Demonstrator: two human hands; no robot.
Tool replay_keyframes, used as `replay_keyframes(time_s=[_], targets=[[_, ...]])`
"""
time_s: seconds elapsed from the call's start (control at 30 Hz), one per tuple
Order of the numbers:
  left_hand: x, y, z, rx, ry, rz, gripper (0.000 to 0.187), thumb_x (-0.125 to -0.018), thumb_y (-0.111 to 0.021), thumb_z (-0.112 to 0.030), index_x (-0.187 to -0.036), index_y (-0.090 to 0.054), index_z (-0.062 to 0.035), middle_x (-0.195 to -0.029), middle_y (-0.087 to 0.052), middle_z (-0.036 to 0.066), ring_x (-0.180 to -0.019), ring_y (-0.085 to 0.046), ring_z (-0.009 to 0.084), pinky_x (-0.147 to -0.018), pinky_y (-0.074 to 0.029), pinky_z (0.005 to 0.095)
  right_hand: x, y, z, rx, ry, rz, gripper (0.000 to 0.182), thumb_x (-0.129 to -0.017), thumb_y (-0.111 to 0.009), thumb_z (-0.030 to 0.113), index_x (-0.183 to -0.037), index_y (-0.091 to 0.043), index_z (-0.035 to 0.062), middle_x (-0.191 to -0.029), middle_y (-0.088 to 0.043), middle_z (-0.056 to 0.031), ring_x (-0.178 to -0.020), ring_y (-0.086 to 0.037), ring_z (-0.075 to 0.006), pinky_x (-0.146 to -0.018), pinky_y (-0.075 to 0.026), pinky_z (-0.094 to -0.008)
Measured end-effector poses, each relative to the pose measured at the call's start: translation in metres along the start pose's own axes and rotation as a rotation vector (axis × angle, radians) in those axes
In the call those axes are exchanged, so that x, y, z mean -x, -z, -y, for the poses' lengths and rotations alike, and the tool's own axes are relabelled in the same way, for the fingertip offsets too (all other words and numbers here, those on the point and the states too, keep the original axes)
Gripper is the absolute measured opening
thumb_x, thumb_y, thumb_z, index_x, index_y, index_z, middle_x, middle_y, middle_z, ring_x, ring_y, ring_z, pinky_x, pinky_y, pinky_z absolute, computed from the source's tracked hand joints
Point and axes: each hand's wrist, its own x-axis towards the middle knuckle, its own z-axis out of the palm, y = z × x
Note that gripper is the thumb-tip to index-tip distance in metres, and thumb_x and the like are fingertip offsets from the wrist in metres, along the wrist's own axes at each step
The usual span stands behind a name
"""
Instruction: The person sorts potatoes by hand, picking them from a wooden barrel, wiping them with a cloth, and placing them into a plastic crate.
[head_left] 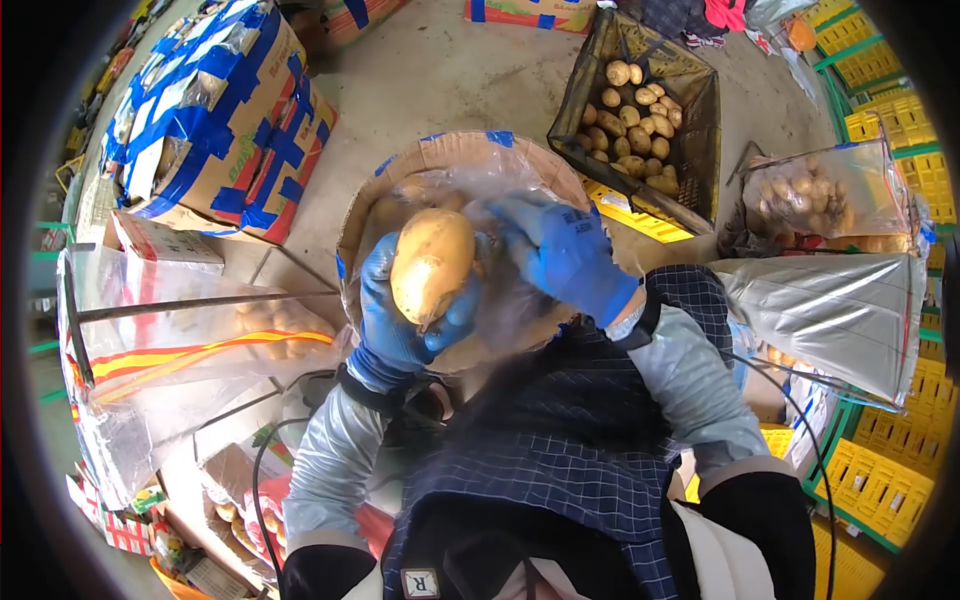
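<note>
My left hand [385, 325], in a blue glove, is closed around a large yellow-brown potato [433, 262] held up in front of me. Just right of it is my right hand [565, 250], also blue-gloved, its back toward me. Its fingertips are blurred against clear plastic film, so I cannot make out whether they grip anything. Both hands are above an open cardboard box [455, 150] lined with the film and edged with blue tape. More potatoes show dimly inside, partly hidden by the film and my hands.
Beyond the box to the right, a dark crate [690, 115] holds several potatoes [630, 125]. Plastic bags on frames stand at left [140, 290] and right [820, 185]. Taped cartons [225, 125] are stacked at upper left. Yellow crates [890, 470] line the right side.
</note>
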Motion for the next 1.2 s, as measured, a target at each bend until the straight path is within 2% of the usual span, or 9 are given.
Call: replay_keyframes(time_s=[0.07,0.17,0.3,0.4,0.6,0.7,0.83,1.03,1.2], targets=[[-0.004,-0.003,-0.007,-0.057,0.025,0.091,0.069,-0.096,-0.051,-0.056,-0.138,-0.053,-0.0014,-0.122,-0.065,0.015,-0.082,-0.067,0.0254,-0.062,-0.056,0.0311,-0.004,0.006,-0.005,0.031,-0.077,-0.001,0.032,-0.093,-0.063,0.016,-0.123,-0.065,0.0044,-0.120,-0.068,-0.0207,-0.102,-0.068,-0.0364,-0.084,-0.056,-0.0423],[0.003,-0.017,0.000,-0.036,-0.122,-0.259,0.065,-0.098,-0.049,-0.055,-0.135,-0.056,-0.0015,-0.114,-0.069,0.013,-0.083,-0.067,0.0231,-0.063,-0.055,0.0312,-0.013,0.004,0.008,-0.125,0.139,-0.300,0.030,-0.093,-0.061,0.011,-0.122,-0.066,0.0055,-0.117,-0.069,-0.0168,-0.099,-0.069,-0.0360,-0.084,-0.056,-0.0427],[0.004,0.005,0.003,-0.754,-0.318,-0.315,0.072,-0.091,-0.059,-0.060,-0.132,-0.057,-0.0013,-0.101,-0.070,0.014,-0.071,-0.068,0.0209,-0.059,-0.056,0.0273,-0.015,0.019,0.037,-0.038,0.406,-0.076,0.036,-0.091,-0.059,0.005,-0.127,-0.065,0.0053,-0.117,-0.070,-0.0156,-0.100,-0.070,-0.0353,-0.085,-0.057,-0.0413],[0.010,-0.001,0.001,-0.724,-0.297,-0.329,0.064,-0.097,-0.055,-0.053,-0.136,-0.057,-0.0018,-0.113,-0.069,0.010,-0.090,-0.068,0.0183,-0.072,-0.054,0.0280,-0.012,0.022,0.002,0.007,0.064,0.037,0.041,-0.089,-0.061,0.006,-0.130,-0.064,0.0071,-0.122,-0.068,-0.0162,-0.102,-0.070,-0.0352,-0.085,-0.058,-0.0407],[-0.001,-0.006,-0.002,-1.135,-0.415,-0.222,0.065,-0.094,-0.060,-0.046,-0.137,-0.055,0.0022,-0.115,-0.068,0.009,-0.099,-0.065,0.0162,-0.087,-0.052,0.0288,-0.017,0.027,0.035,0.145,0.323,0.042,0.037,-0.089,-0.064,0.013,-0.126,-0.067,0.0132,-0.117,-0.070,-0.0133,-0.085,-0.071,-0.0303,-0.071,-0.058,-0.0398],[0.004,-0.011,0.000,-1.041,-0.295,-0.313,0.065,-0.095,-0.059,-0.045,-0.137,-0.055,0.0036,-0.119,-0.068,0.011,-0.104,-0.065,0.0170,-0.090,-0.052,0.0297,-0.015,0.023,0.003,0.276,-0.067,0.112,0.040,-0.091,-0.065,0.016,-0.131,-0.063,0.0094,-0.124,-0.068,-0.0143,-0.093,-0.070,-0.0302,-0.082,-0.056,-0.0390],[0.000,-0.013,-0.009,-0.981,-0.173,-0.307,0.072,-0.100,-0.052,-0.056,-0.140,-0.053,0.0038,-0.119,-0.068,0.012,-0.105,-0.067,0.0182,-0.089,-0.054,0.0294,-0.020,0.023,0.017,-0.496,0.143,0.157,0.041,-0.098,-0.062,0.018,-0.135,-0.058,-0.0006,-0.132,-0.064,-0.0151,-0.123,-0.061,-0.0242,-0.105,-0.047,-0.0351],[0.005,-0.023,-0.020,-0.689,-0.082,-0.053,0.099,-0.093,-0.030,-0.082,-0.141,-0.051,0.0019,-0.093,-0.070,0.013,-0.057,-0.061,0.0146,-0.048,-0.045,0.0208,-0.011,0.013,0.014,-1.038,-0.386,0.257,0.045,-0.098,-0.064,0.021,-0.137,-0.057,-0.0012,-0.128,-0.063,-0.0074,-0.120,-0.057,-0.0159,-0.108,-0.043,-0.0326],[-0.005,-0.013,0.001,-1.351,-0.568,-0.139,0.065,-0.089,-0.077,-0.010,-0.146,-0.046,-0.0022,-0.125,-0.062,0.006,-0.113,-0.059,0.0141,-0.096,-0.051,0.0312,-0.003,-0.014,0.009,-1.523,-0.702,0.182,0.039,-0.099,-0.064,0.025,-0.127,-0.062,-0.0013,-0.122,-0.064,-0.0051,-0.112,-0.057,-0.0121,-0.103,-0.043,-0.0297]])
